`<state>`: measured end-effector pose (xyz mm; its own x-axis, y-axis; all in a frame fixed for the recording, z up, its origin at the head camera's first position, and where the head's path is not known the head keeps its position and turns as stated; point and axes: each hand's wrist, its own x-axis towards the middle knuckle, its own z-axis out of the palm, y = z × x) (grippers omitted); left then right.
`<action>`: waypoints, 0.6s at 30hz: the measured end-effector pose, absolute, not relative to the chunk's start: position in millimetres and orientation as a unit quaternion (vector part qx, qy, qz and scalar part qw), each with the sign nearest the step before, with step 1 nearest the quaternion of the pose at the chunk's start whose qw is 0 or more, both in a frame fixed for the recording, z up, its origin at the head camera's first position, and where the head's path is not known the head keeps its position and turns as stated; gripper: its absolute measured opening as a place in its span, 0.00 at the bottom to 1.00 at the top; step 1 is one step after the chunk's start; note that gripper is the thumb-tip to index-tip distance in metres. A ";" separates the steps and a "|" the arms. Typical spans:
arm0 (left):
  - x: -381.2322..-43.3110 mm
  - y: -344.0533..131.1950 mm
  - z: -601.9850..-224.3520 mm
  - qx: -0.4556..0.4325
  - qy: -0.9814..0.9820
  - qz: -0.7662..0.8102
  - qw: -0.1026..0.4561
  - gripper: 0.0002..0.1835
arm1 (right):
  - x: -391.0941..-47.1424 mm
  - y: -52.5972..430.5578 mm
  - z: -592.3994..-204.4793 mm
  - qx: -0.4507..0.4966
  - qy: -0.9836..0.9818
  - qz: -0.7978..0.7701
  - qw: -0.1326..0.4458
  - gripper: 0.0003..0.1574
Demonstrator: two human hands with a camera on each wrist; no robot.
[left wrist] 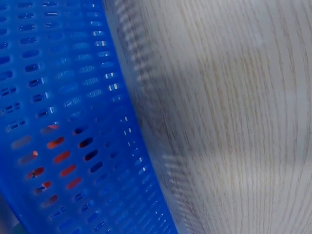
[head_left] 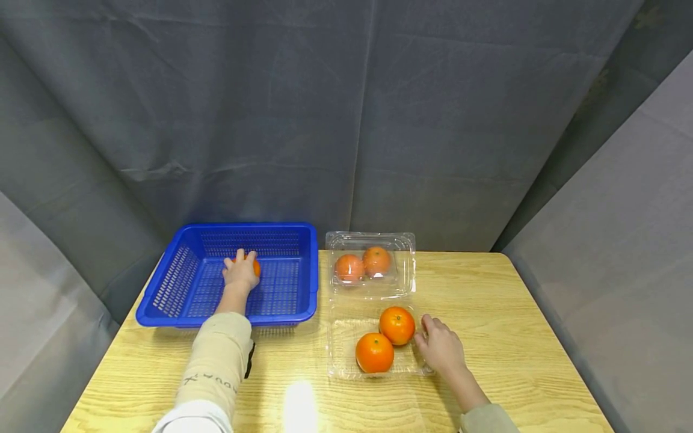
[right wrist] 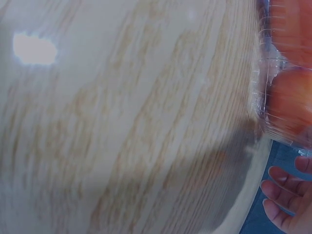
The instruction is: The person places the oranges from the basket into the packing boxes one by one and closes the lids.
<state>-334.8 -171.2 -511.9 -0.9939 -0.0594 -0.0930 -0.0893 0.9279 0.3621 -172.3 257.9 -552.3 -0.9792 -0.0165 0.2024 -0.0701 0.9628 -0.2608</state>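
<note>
Inside the blue basket (head_left: 316, 270), my left hand (head_left: 240, 273) grips an orange (head_left: 257, 267) from above, fingers spread over it. Through the basket's slots in the left wrist view, bits of orange (left wrist: 62, 157) show. My right hand (head_left: 443, 346) is at the right edge of a clear plastic container (head_left: 343, 364), its fingers loosely bent and holding nothing. Two oranges sit in the container's front part: one (head_left: 397, 325) close to the right fingertips, the other (head_left: 375, 353) nearer the front. The right wrist view shows the fingers (right wrist: 280, 195) below an orange (right wrist: 291, 102) behind clear plastic.
At the back of the table (head_left: 471, 282), two paler oranges (head_left: 349, 267) show through the clear plastic of the rear part (head_left: 400, 240). Grey curtains (head_left: 271, 120) hang behind and at both sides. The basket stands at the back left.
</note>
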 end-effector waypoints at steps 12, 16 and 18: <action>-331.6 -171.0 -509.8 -0.032 0.980 0.192 0.049 0.41 | -172.6 258.7 -549.6 0.018 -0.986 0.140 0.086 0.10; -330.5 -170.2 -507.1 -0.028 0.979 0.196 0.050 0.42 | -172.9 259.2 -549.3 0.019 -0.986 0.138 0.091 0.10; -329.4 -170.0 -505.8 -0.030 0.978 0.199 0.051 0.43 | -173.3 259.3 -549.3 0.020 -0.986 0.136 0.092 0.10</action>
<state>-329.4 -170.0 -505.8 -0.9929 -0.0392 -0.1123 -0.0799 0.9192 0.3856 -173.3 259.3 -549.3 -0.9823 -0.0144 0.1866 -0.0643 0.9623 -0.2642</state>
